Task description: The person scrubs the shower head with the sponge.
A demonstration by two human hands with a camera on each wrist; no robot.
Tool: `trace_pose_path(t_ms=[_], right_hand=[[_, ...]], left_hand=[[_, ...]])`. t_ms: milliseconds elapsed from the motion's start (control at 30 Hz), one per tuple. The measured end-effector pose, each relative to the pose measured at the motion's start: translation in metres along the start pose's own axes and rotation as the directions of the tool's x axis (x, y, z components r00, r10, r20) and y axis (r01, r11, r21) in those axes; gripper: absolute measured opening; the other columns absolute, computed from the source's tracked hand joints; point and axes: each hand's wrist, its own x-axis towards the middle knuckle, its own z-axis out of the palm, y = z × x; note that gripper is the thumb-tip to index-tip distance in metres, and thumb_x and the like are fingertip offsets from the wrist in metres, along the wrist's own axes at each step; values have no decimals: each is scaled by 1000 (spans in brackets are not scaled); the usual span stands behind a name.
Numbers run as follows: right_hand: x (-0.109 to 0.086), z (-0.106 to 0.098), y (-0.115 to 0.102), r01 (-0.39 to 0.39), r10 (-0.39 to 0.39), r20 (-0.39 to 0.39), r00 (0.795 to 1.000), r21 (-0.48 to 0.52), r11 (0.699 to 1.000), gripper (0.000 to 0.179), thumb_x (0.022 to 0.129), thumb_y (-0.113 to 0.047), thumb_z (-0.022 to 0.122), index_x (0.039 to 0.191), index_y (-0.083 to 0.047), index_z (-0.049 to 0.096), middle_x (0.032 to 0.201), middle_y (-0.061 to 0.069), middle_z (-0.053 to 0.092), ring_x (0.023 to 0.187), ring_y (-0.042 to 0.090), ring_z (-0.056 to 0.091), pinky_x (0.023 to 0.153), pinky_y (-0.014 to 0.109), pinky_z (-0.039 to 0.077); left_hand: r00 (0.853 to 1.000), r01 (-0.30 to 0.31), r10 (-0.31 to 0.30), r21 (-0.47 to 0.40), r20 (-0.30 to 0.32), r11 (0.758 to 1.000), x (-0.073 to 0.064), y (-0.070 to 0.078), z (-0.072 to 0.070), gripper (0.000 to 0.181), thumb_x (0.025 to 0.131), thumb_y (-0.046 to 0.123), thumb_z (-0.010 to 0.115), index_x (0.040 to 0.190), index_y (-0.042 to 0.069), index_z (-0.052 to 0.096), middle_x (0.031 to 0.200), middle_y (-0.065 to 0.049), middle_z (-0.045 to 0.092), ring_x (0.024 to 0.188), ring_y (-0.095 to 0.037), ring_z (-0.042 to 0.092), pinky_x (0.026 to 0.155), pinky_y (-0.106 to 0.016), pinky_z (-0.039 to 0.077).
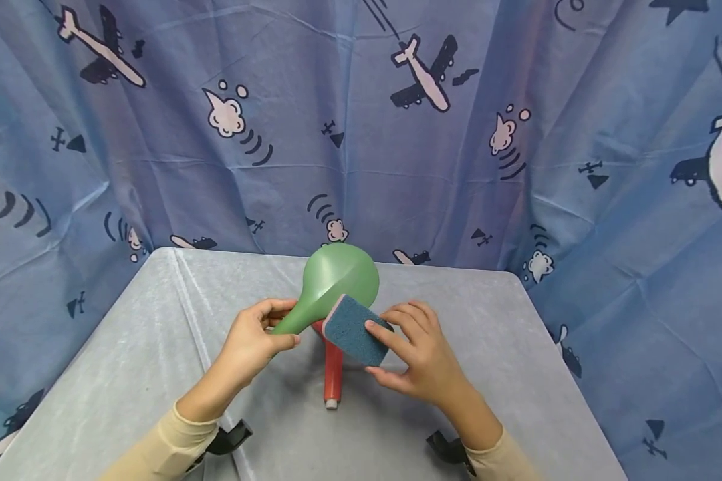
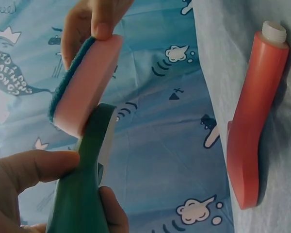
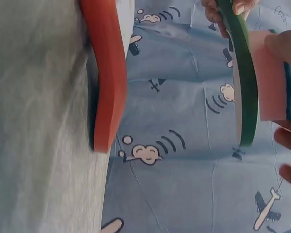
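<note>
A blue curtain (image 1: 313,60) printed with aeroplanes and puffs of cloud backs the site; before it stands a worktop (image 1: 535,361) under a pale grey cloth. A green object (image 1: 337,274), broad and rounded at the head and narrowing to a handle, is held raised above the middle of the worktop, head pointing away from the person. The left hand (image 1: 249,344) grips it by the narrow end, thumb on one side and fingers on the other. At the near right of its head is a two-layer sponge (image 1: 355,332), dark blue on one face and pink on the other. The pink face is turned to the green object and, by both wrist views, appears to touch it. The right hand (image 1: 424,354) pinches the sponge between thumb and fingers. Below, a red object (image 1: 333,374) lies on the cloth, its pale end piece (image 2: 274,33) toward the person; its far part is hidden beneath the green head. Beige sleeves (image 1: 159,444) cover both forearms, and a black fitting (image 1: 228,437) shows at each wrist.
</note>
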Motion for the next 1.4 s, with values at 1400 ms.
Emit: trace_pose_path(t_ms=[1400], right_hand=[[5,-12,6,-316,305,-212,929,-20,949,61,90,-55,71,125,-6,72,107,16,65,103,38,56,90,56,36]], left_hand=[[997,-70,67,53,49,996,-8,4,1,57,72,-4,82,127,4,69,112,-12,72,93,-21,63,76,-25,54]])
